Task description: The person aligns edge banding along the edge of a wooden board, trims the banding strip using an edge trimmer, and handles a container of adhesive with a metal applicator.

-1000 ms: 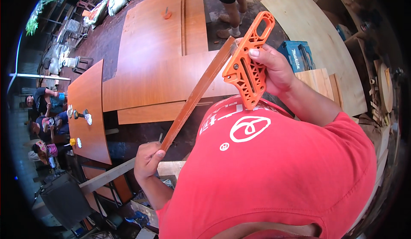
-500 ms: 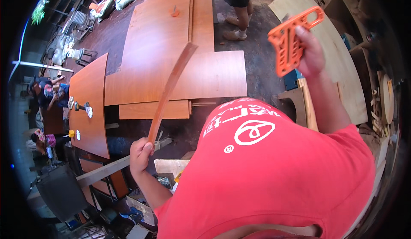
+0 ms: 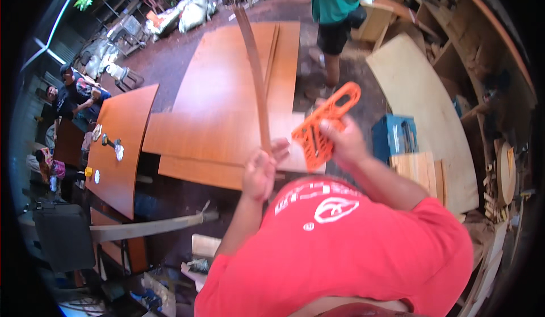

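My left hand [image 3: 260, 172] holds the lower end of a long, thin brown wood strip [image 3: 256, 73] between thumb and fingers, with some fingertips extended. The strip stands up and leans slightly left at its top, in front of the large boards. Close by on the right, my right hand [image 3: 347, 142] grips an orange plastic tool [image 3: 315, 138] with a slotted body and a loop handle pointing up. Its exact kind I cannot tell. The tool and the strip are apart, and both are held in the air.
Large reddish-brown boards [image 3: 213, 78] lie stacked ahead; another brown board [image 3: 126, 146] at left carries a drill and small items. A person in a teal shirt [image 3: 335, 1] stands beyond. At right are a blue box [image 3: 392, 135], a pale panel [image 3: 420, 84] and shelving. People sit far left.
My right hand has brought the orange tool left and down. My left hand has moved right and up with the strip, whose top now leans left instead of right. The view has shifted.
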`<control>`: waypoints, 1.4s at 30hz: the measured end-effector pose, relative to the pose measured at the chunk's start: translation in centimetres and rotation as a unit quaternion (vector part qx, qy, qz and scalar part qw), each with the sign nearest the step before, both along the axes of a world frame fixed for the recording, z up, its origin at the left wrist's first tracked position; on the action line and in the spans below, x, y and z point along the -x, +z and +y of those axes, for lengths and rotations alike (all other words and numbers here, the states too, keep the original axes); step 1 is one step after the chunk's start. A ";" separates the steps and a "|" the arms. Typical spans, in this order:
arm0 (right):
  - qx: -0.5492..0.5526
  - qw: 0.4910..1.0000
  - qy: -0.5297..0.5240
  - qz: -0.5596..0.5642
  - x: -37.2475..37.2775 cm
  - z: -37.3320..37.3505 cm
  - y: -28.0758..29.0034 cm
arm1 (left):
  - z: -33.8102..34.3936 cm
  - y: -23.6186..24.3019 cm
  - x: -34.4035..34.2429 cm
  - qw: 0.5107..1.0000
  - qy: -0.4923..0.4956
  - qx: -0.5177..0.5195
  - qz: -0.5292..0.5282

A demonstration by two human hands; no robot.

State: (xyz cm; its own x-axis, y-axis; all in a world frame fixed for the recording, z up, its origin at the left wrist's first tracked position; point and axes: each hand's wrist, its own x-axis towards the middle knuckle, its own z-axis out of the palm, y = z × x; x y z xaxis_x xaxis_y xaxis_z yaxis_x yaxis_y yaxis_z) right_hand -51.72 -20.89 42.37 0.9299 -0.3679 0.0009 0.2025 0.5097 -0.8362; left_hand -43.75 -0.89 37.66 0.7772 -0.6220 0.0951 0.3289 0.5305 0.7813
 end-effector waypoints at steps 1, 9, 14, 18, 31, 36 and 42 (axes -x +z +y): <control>0.015 1.000 -0.021 0.015 -0.3 0.5 -1.0 | -0.6 -0.3 0.5 1.000 -0.009 0.008 0.011; -0.022 0.997 0.064 0.021 -0.7 2.8 -2.9 | -1.1 -1.4 1.4 0.991 0.057 -0.120 -0.024; -0.026 0.999 -0.014 0.037 -1.7 -1.2 -4.5 | 0.5 -1.1 0.2 0.950 0.126 -0.234 -0.165; 0.306 0.947 0.019 0.095 -3.2 -2.6 -3.3 | 2.0 0.2 -0.3 0.930 0.089 -0.265 -0.240; 0.342 0.869 0.283 0.218 -7.8 6.0 -5.8 | 9.3 -2.1 -4.4 0.879 0.027 -0.336 -0.337; 0.325 0.870 0.292 0.229 -8.6 8.5 -6.3 | 11.9 -3.7 -5.6 0.888 0.015 -0.335 -0.314; 0.315 0.885 0.215 0.266 -6.9 6.9 -8.0 | 13.5 -5.3 -7.2 0.913 -0.030 -0.351 -0.206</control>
State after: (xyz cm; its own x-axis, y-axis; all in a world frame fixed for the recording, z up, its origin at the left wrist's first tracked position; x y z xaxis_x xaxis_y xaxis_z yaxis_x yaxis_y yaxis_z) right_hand -44.79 -14.03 34.37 0.9142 -0.0622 -0.4006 -0.4053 -0.1581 -0.9004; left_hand -36.57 12.63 32.33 0.7270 -0.6834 -0.0660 -0.0582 -0.1571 0.9859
